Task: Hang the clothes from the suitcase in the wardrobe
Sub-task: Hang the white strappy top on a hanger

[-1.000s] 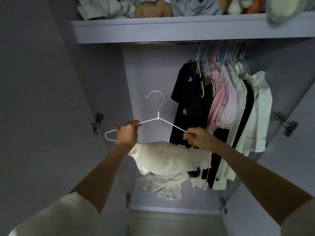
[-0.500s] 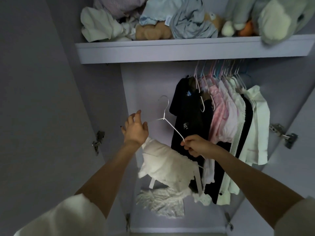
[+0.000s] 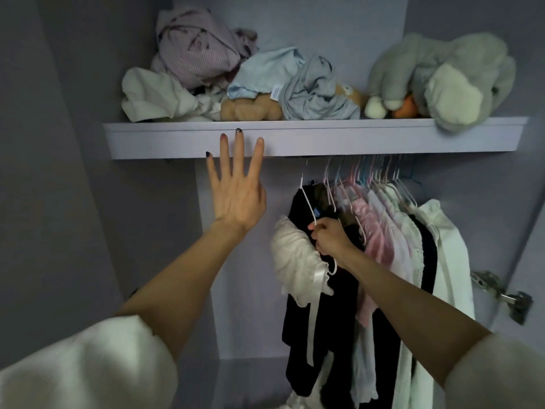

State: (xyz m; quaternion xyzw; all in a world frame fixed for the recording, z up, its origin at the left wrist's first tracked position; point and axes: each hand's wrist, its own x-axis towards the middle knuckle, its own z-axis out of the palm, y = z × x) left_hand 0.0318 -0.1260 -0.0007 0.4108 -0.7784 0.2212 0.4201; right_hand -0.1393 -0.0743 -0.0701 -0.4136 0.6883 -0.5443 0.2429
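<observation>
Right hand (image 3: 327,234) grips one hanger (image 3: 308,203) (white garment (image 3: 295,255)); left hand (image 3: 236,196) spread

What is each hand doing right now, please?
Left hand: open, fingers straight, holding nothing.
Right hand: closed on the white hanger carrying the white garment.

A wardrobe shelf (image 3: 324,140) bears crumpled clothes (image 3: 265,81) and plush toys (image 3: 442,78).

We see loose white sleeves (image 3: 88,364) ending above both elbows. Our left hand (image 3: 236,196) has dark-painted nails; forearms are bare
</observation>
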